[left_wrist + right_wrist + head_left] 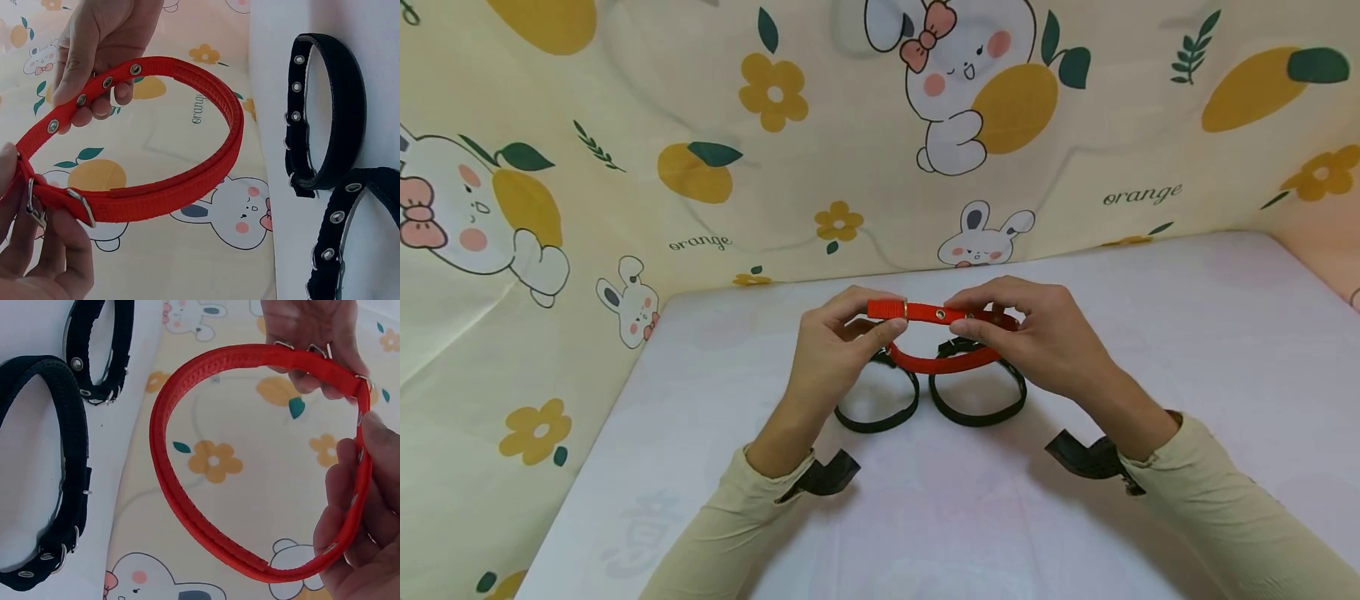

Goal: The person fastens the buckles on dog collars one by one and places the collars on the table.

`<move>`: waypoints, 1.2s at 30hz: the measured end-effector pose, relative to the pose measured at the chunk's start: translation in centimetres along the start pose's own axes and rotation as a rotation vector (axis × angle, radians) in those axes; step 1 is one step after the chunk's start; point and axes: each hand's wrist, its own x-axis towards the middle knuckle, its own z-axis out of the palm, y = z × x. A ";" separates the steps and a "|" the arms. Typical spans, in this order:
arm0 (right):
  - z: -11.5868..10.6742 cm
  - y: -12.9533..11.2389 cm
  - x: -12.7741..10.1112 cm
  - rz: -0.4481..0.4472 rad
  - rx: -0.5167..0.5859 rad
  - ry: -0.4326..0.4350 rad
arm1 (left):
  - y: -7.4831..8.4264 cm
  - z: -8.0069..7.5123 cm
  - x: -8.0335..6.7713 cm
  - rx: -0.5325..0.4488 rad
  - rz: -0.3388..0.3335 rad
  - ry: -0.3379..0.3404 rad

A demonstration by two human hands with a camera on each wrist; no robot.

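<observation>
Item one: red collar (942,333), a woven strap with metal eyelets and a buckle, closed into a loop. I see it held up off the surface at the centre of the head view, its eyelet strap level and uppermost and the rest of the loop sagging beneath, which I judge keeps the buckle end where both hands can work it.

Item two: left hand (838,346), centre-left of the head view. Its fingers and thumb pinch the collar at the buckle end; in the left wrist view, lower left, the metal buckle (34,203) sits right between the fingertips.

Item three: right hand (1037,337), centre-right of the head view. Its fingers curl over the eyelet strap and pinch it, so the loop is steadied from both sides. In the right wrist view, the fingers (353,506) wrap the strap at the right edge of the frame.

Item four: two black collars, left one (878,404) and right one (977,400), lying flat side by side on the surface directly under the raised red collar, both closed into loops. Neither hand touches them; they seem set within easy reach.

Item five: surface (1187,350), pale and smooth, filling the lower half of the head view.

Item six: printed cloth (700,100) with rabbits, oranges and flowers, standing behind and beside the surface as a backdrop.
</observation>
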 end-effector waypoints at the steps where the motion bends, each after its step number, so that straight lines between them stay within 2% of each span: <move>1: 0.0 0.0 0.0 -0.006 0.000 -0.002 | 0.0 0.0 0.0 -0.008 0.002 -0.008; 6: 0.1 0.1 -0.1 -0.029 0.005 -0.008 | 0.0 0.1 0.0 -0.037 -0.015 -0.037; 13: 0.4 0.2 -0.2 -0.057 0.004 -0.028 | -0.3 0.4 0.0 -0.047 0.020 -0.089; 22: 0.7 0.1 -0.2 -0.086 0.010 -0.031 | -0.4 0.6 -0.1 -0.044 -0.061 -0.141; 27: 0.8 0.0 -0.2 -0.093 0.041 -0.040 | -0.5 0.7 -0.1 -0.043 -0.089 -0.149; 36: 0.9 0.2 -0.2 -0.171 0.069 -0.072 | -0.6 0.7 0.0 -0.037 -0.055 -0.148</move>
